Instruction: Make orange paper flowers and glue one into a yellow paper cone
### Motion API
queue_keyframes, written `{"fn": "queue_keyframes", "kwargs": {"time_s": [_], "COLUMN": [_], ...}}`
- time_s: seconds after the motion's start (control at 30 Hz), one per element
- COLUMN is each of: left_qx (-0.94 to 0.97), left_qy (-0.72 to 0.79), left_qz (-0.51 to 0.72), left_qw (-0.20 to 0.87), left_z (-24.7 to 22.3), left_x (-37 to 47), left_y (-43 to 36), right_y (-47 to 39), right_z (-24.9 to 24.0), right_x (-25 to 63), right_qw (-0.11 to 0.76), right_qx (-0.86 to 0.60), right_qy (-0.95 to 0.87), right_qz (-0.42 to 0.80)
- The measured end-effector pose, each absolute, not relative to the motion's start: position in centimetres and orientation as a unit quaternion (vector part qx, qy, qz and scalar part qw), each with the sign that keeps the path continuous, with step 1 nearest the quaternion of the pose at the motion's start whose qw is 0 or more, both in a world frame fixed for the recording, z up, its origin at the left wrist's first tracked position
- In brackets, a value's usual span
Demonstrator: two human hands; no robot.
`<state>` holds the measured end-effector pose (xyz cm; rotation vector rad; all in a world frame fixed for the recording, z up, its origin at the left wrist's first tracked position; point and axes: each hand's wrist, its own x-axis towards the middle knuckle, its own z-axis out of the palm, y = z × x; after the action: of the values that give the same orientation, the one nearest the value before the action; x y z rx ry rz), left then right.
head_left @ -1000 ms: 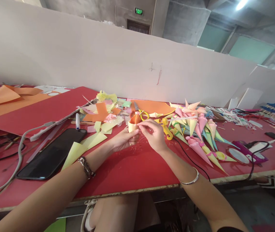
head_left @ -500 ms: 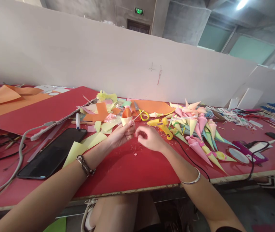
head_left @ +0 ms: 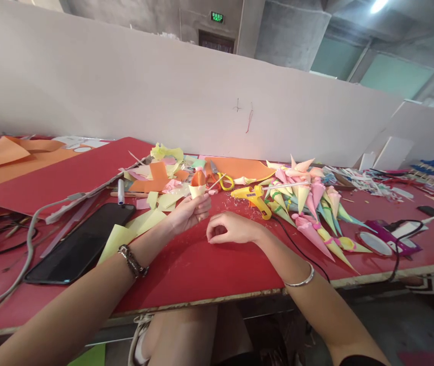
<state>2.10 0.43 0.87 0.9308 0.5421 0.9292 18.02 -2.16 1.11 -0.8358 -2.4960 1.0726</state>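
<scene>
My left hand (head_left: 191,213) is closed round the lower part of a small cream paper cone (head_left: 197,190) with orange paper inside its mouth. A thin stick (head_left: 217,182) slants up to the right beside that hand. My right hand (head_left: 232,227) hovers over the red table a little to the right, thumb and fingers curled together in a pinch. What that pinch holds, if anything, is too small to make out. Behind it a yellow glue gun (head_left: 253,195) lies on its side, and scissors (head_left: 224,181) with a yellow and orange handle rest farther back.
Paper cones (head_left: 312,198) are piled at the right, near a purple box (head_left: 407,244) and cables. Paper scraps (head_left: 159,178) spread behind my left hand. A black phone (head_left: 82,244) lies at the left. A white partition (head_left: 186,96) stands behind the red table (head_left: 202,269).
My right hand has moved down and slightly left, toward the table front, with its fingers curled. My left hand has shifted slightly left, still on the cone.
</scene>
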Motion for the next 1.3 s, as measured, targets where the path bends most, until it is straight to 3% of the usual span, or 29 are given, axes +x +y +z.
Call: {"fn": "queue_keyframes", "kwargs": {"time_s": [0.07,0.13,0.23,0.3,0.63,1.3], "left_qx": [0.431,0.434,0.434,0.436,0.461,0.515], "left_qy": [0.261,0.275,0.272,0.259,0.259,0.284], "left_qz": [0.422,0.413,0.363,0.329,0.292,0.271], "left_qw": [0.754,0.752,0.778,0.797,0.797,0.762], "left_z": [0.7,0.4,0.2,0.1,0.5,0.3], "left_x": [2.1,2.2,2.3,2.3,2.3,2.5], "left_y": [0.4,0.4,0.4,0.3,0.1,-0.1], "right_y": [-2.5,-2.6,-2.2,-1.8,-1.4,-1.5], "right_z": [1.5,1.8,1.8,1.6,0.9,0.6], "right_x": [17.9,17.8,17.7,17.6,17.3,16.9], "right_qw": [0.217,0.347,0.556,0.611,0.589,0.572], "right_qx": [-0.260,-0.236,-0.249,-0.278,-0.335,-0.343], "right_qy": [-0.835,-0.781,-0.691,-0.666,-0.709,-0.699], "right_qz": [0.434,0.463,0.389,0.325,0.198,0.256]}}
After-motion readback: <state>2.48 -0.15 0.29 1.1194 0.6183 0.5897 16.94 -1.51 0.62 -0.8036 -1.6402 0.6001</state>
